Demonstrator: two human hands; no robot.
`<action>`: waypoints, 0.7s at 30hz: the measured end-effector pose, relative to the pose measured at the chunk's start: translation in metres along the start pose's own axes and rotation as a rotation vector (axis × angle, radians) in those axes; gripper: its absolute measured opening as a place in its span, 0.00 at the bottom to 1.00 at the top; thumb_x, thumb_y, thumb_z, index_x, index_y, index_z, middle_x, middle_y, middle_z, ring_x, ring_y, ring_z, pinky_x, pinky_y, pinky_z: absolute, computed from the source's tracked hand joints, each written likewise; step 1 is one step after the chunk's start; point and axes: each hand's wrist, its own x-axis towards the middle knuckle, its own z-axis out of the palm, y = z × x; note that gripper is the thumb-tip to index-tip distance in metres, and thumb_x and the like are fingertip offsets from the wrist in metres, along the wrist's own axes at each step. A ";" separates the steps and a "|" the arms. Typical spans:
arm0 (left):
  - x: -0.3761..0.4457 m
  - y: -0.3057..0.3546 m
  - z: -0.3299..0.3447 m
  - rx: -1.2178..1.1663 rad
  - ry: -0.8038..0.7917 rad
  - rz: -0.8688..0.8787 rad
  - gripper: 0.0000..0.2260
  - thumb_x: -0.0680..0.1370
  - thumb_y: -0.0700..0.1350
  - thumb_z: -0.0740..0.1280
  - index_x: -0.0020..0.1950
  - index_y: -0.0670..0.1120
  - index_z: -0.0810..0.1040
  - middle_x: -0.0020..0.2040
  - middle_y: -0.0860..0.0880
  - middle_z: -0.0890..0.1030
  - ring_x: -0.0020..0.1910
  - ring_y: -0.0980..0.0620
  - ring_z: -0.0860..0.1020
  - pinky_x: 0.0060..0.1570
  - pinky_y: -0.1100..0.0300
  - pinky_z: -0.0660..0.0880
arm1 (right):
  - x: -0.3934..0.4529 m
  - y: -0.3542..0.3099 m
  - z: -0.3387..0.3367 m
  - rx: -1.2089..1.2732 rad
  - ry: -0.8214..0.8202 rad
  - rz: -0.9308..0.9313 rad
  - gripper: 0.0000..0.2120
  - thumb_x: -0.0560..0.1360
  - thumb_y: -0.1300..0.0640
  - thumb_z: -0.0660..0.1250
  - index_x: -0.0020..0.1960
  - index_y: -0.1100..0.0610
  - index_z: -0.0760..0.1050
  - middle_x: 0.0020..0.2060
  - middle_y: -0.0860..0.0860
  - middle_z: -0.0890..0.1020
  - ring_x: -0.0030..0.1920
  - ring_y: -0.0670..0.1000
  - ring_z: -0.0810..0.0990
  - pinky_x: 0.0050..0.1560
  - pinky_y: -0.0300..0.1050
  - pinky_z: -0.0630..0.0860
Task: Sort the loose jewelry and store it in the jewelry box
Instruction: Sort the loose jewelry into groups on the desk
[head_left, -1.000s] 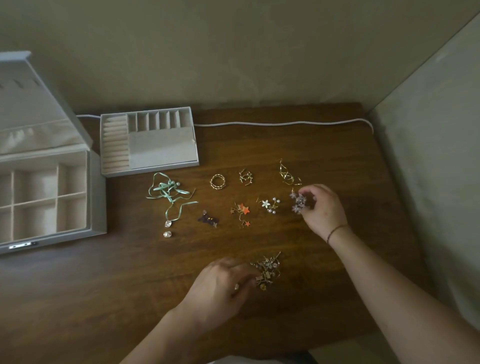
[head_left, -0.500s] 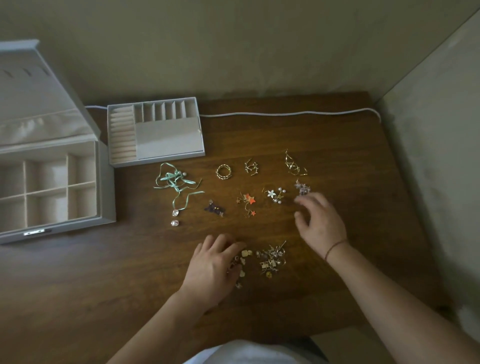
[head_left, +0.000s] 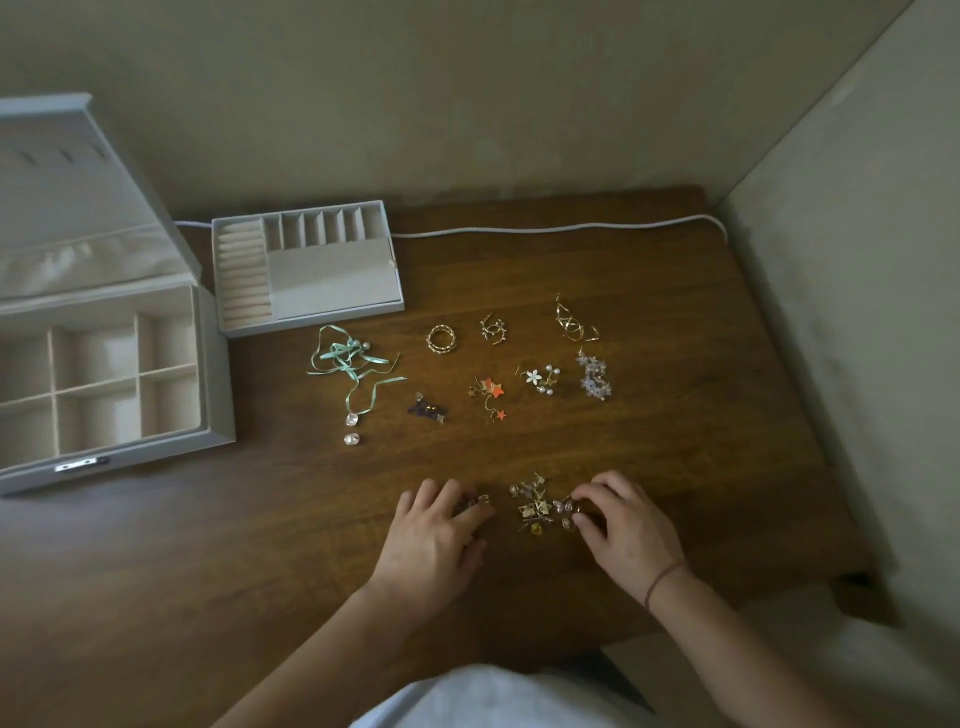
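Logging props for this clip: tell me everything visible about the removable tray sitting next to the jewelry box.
The tray is a pale grey rectangle lying flat on the wooden table, beside the open jewelry box. Its lining looks like beige fabric. It has a column of ring rolls along its left side, a row of small slots across the far edge, and one large flat section. No jewelry shows in it and no hand touches it.

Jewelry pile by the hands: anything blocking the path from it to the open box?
Nothing visible does. The jewelry pile sits between left hand and right hand; bare table runs to the open jewelry box, its compartments uncovered.
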 end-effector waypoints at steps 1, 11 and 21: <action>-0.003 -0.001 0.000 0.002 0.002 0.002 0.19 0.70 0.52 0.75 0.61 0.57 0.79 0.57 0.52 0.76 0.51 0.48 0.74 0.47 0.52 0.75 | -0.002 0.000 0.001 -0.008 0.007 0.007 0.13 0.77 0.47 0.63 0.61 0.44 0.73 0.54 0.40 0.68 0.51 0.40 0.69 0.38 0.32 0.71; -0.020 -0.007 -0.007 -0.033 0.020 -0.059 0.20 0.71 0.51 0.74 0.63 0.55 0.79 0.58 0.54 0.76 0.53 0.48 0.74 0.50 0.50 0.75 | -0.008 -0.006 0.005 0.049 0.113 -0.010 0.03 0.75 0.53 0.68 0.48 0.48 0.79 0.48 0.40 0.71 0.50 0.42 0.71 0.37 0.30 0.66; 0.025 0.032 -0.004 0.079 -0.225 0.212 0.28 0.80 0.55 0.63 0.79 0.56 0.57 0.81 0.50 0.50 0.79 0.44 0.47 0.76 0.41 0.45 | -0.023 -0.016 0.011 0.334 0.052 0.147 0.12 0.76 0.58 0.67 0.59 0.50 0.77 0.44 0.43 0.77 0.45 0.41 0.76 0.45 0.31 0.73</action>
